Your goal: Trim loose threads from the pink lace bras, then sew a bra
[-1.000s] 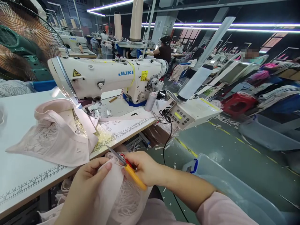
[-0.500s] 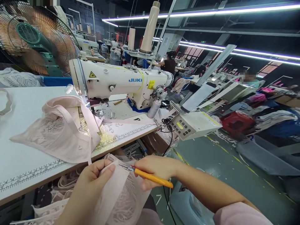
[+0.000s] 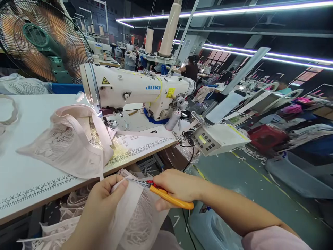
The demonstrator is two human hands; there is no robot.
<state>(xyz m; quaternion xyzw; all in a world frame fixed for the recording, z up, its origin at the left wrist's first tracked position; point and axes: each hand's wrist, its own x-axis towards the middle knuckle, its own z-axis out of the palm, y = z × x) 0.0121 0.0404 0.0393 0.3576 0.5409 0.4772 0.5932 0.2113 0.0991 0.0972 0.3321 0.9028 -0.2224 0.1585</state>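
Observation:
My left hand [image 3: 105, 199] pinches the upper edge of a pale pink lace garment piece [image 3: 139, 222] between thumb and fingers. My right hand [image 3: 177, 189] is wrapped round thread snips with an orange handle [image 3: 171, 198]. Their metal blades reach left to the cloth edge, close to my left fingertips; whether they are parted there is too small to tell. Another pale pink garment piece [image 3: 70, 146] lies on the white table, its strap running under the needle end of the JUKI sewing machine [image 3: 130, 86].
Table edge with a printed ruler [image 3: 47, 187] runs just beyond my hands. A control box [image 3: 221, 137] juts out at the right. Below hang lace pieces [image 3: 61, 225]; a pale blue plastic bin [image 3: 208, 225] stands on the floor. A large fan [image 3: 49, 45] is at back left.
The snips have shifted slightly right in my right hand's grip, and more of their blades and red part shows. The whole scene has slid a little rightward as my head turned.

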